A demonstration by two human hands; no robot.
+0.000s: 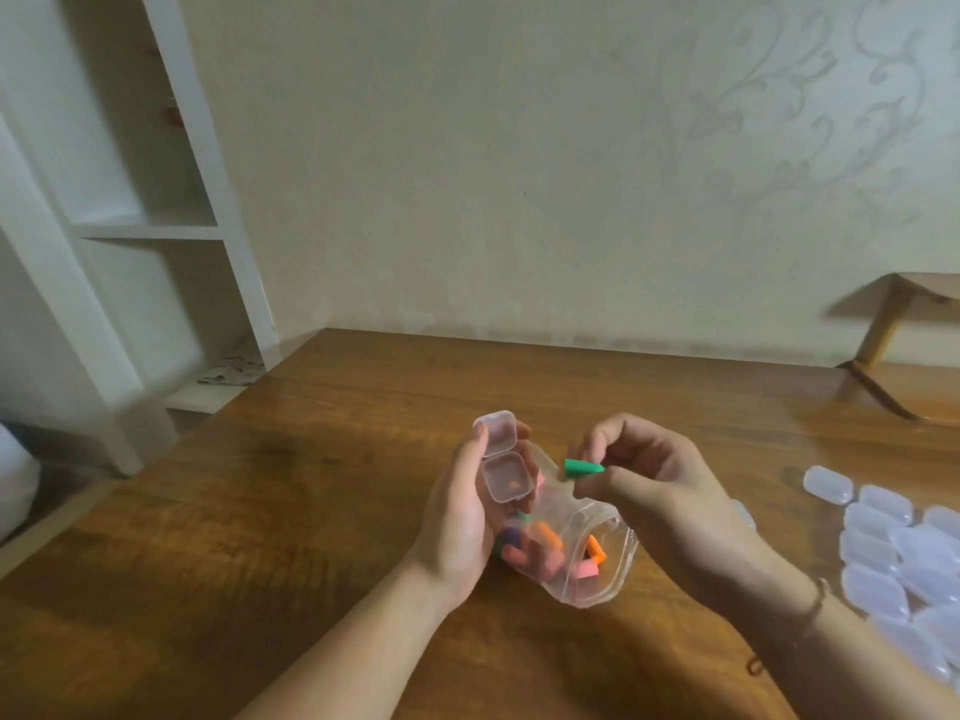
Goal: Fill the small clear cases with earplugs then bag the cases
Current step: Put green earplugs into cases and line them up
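The left hand [462,517] holds a small clear case [503,457] in its grip, thumb along the case's left side and fingers behind it. The case is hinged open: the square lid stands up at 12 o'clock and the tray lies below it. Something small and orange shows through the tray; it is too blurred to tell whether it lies inside.

At 3 o'clock from the case, just beside it, the right hand [644,475] pinches a green earplug [583,468] in its grip, between thumb and curled fingers. The plug is a tapered cone, its wide flat end turned toward the case and its narrow end in the fingers.

Below both hands, at 6 o'clock, a clear plastic bag [605,569] lies on the brown wooden table [291,511], holding a jumble of orange, pink, green and purple earplugs.

At 3 to 4 o'clock, well apart, a heap of closed clear cases [904,553] spreads to the picture's right edge. Bare table lies at 9 and 12 o'clock, reaching the table's far edge against the wall [467,174]. A white shelf unit [145,231] stands at 10 o'clock, off the table's left corner.
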